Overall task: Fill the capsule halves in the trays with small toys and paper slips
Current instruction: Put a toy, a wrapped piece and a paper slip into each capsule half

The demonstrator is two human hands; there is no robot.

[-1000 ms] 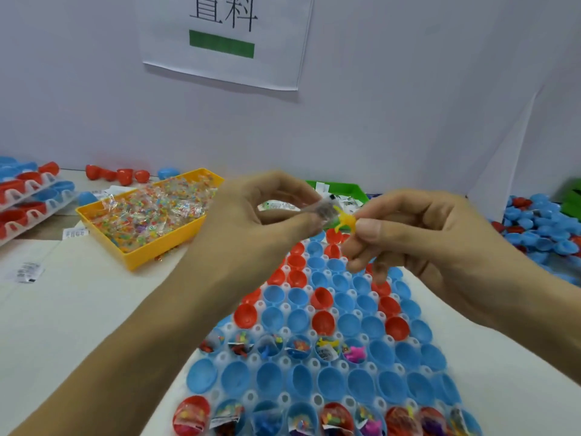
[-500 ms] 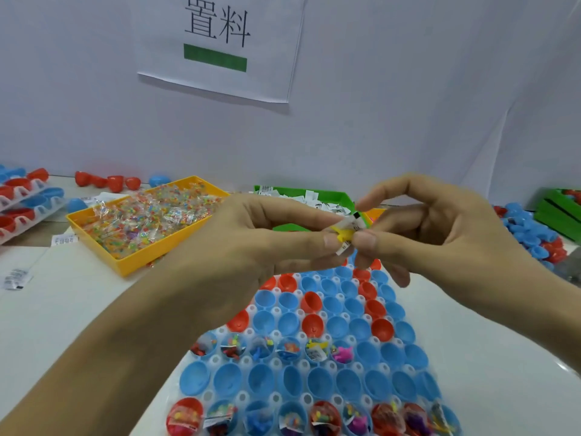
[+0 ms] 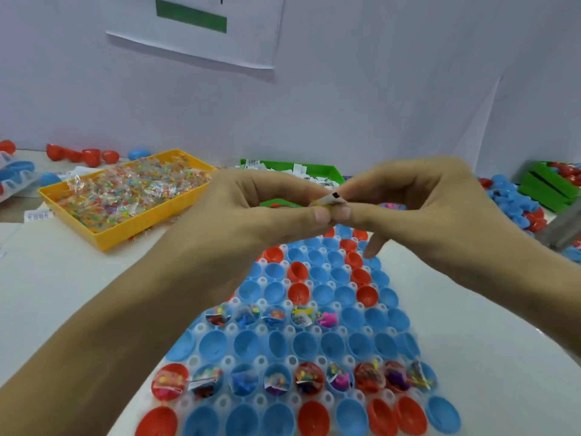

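White table (image 3: 63,294), plain surface, carrying all items below.

Clear plastic capsule tray (image 3: 290,360), centre of table, running from the near edge away to under the hands. Holds blue and red capsule halves (image 3: 333,344), mouths up. One near row and part of a middle row already carry toys and slips; the rows between and beyond show bare cups. Halves judged rigid, smooth and light, likely to tip if knocked; best left seated in the tray and loaded from above.

Yellow bin (image 3: 103,236), far left, heaped with small clear packets (image 3: 125,196) of coloured beads. Packets judged crinkly, slippery, nearly weightless; best taken by a pinch at an edge.

Green bin (image 3: 330,171), far centre behind the hands, holding white paper slips (image 3: 297,169).

Loose blue and red capsule halves (image 3: 515,202), far right, beside a green crate (image 3: 544,187).

Left hand (image 3: 248,212) and right hand (image 3: 418,206), raised together above the far part of the tray, thumb tips and forefingers meeting. Each grip is closed in a pinch on one small bundle.

Bundle (image 3: 330,201): white printed slip against a small yellow toy, mostly hidden by fingertips. Judged feather-light; paper is limp and creases easily, toy looks soft. A fingertip pinch across both suits it, released low over a bare cup so that nothing bounces out.
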